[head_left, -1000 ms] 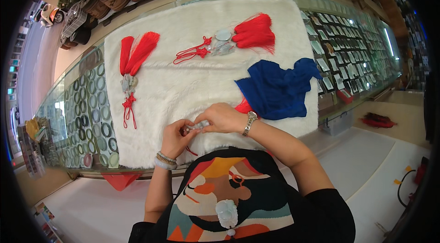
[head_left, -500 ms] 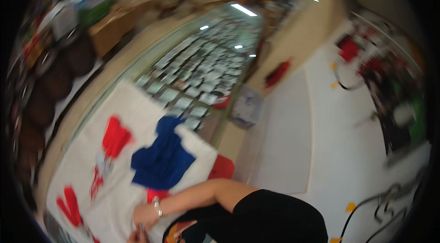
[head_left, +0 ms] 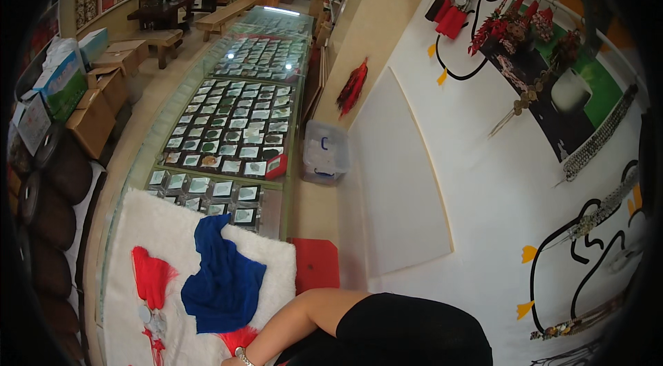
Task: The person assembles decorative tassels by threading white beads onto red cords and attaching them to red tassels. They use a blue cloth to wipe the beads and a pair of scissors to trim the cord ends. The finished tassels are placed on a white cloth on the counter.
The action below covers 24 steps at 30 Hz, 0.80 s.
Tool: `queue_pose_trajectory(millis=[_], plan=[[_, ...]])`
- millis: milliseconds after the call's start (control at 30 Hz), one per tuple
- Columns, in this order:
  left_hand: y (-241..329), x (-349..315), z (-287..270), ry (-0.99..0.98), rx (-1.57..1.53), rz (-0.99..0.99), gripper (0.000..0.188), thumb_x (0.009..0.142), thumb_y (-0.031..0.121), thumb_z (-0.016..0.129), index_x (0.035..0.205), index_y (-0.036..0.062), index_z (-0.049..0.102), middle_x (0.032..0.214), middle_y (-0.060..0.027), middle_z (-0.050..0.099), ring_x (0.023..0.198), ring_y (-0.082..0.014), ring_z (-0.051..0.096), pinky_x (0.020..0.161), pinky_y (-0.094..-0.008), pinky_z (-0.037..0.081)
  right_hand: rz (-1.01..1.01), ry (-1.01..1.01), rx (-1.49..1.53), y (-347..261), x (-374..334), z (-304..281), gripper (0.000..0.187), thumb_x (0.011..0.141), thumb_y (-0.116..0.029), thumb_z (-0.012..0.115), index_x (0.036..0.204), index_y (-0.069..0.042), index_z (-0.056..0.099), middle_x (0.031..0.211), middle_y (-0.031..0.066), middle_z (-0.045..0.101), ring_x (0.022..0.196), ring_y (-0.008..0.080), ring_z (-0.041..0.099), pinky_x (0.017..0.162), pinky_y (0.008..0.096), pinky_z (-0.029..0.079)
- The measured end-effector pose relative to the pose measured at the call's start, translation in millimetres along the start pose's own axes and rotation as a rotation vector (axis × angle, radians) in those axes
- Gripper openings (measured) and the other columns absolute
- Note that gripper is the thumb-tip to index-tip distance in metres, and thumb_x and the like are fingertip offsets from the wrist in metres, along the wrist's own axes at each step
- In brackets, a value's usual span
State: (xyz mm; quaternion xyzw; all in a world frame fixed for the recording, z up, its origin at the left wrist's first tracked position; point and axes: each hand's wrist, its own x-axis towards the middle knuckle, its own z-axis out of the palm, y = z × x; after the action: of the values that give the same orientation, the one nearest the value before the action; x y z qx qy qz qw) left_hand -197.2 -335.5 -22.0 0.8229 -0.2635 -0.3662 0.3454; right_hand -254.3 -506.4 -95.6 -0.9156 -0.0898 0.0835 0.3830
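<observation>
Lower left of frame: right forearm (head_left: pixel 297 318) with wristwatch (head_left: pixel 242 355) beside blue cloth (head_left: pixel 224 280) and red tassel (head_left: pixel 150 275) on white-covered worktop (head_left: pixel 159 228); both hands out of view, grip undeterminable.

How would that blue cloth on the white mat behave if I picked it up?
The blue cloth lies crumpled in soft folds, so it would probably hang limp and floppy. It looks thin, so likely light. Pushed across the fuzzy white mat, it would probably bunch up rather than slide.

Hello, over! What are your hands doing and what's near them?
Hands out of view; only right forearm and watch show. Blue cloth and red tassel on white mat. Nothing blocking.
</observation>
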Motion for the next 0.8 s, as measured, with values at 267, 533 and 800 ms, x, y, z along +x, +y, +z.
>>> queue_pose_trajectory(millis=[267, 533, 800], plan=[[2, -3, 2, 0.023, -0.065, 0.023, 0.03, 0.089, 0.026, 0.077, 0.094, -0.004, 0.073, 0.071, -0.006, 0.066, 0.066, -0.0109, 0.053, 0.06, -0.0291, 0.045, -0.102, 0.075, -0.002, 4, -8, 11, 0.05, 0.089, -0.052, 0.061, 0.083, -0.004, 0.074, 0.076, 0.0192, 0.07, 0.072, 0.037, 0.068, 0.062, 0.0501, 0.052], [2, -5, -4, -0.04, -0.178, -0.001, 0.025, 0.092, 0.021, 0.072, 0.088, -0.0031, 0.071, 0.07, -0.004, 0.063, 0.065, -0.0112, 0.05, 0.06, -0.0289, 0.043, -0.084, 0.025, 0.013, -4, -13, -7, 0.05, 0.092, -0.052, 0.06, 0.083, -0.005, 0.075, 0.077, 0.0179, 0.071, 0.071, 0.036, 0.068, 0.062, 0.0494, 0.051], [-11, -8, -16, -0.047, 0.122, 0.037, 0.017, 0.081, 0.014, 0.077, 0.091, 0.0004, 0.072, 0.058, 0.0021, 0.051, 0.053, -0.0074, 0.042, 0.048, -0.0274, 0.035, 0.246, 0.214, 0.604, -18, -94, -58, 0.039, 0.081, -0.012, 0.068, 0.118, -0.004, 0.057, 0.108, 0.0182, 0.062, 0.094, 0.0299, 0.064, 0.079, 0.0412, 0.051]])
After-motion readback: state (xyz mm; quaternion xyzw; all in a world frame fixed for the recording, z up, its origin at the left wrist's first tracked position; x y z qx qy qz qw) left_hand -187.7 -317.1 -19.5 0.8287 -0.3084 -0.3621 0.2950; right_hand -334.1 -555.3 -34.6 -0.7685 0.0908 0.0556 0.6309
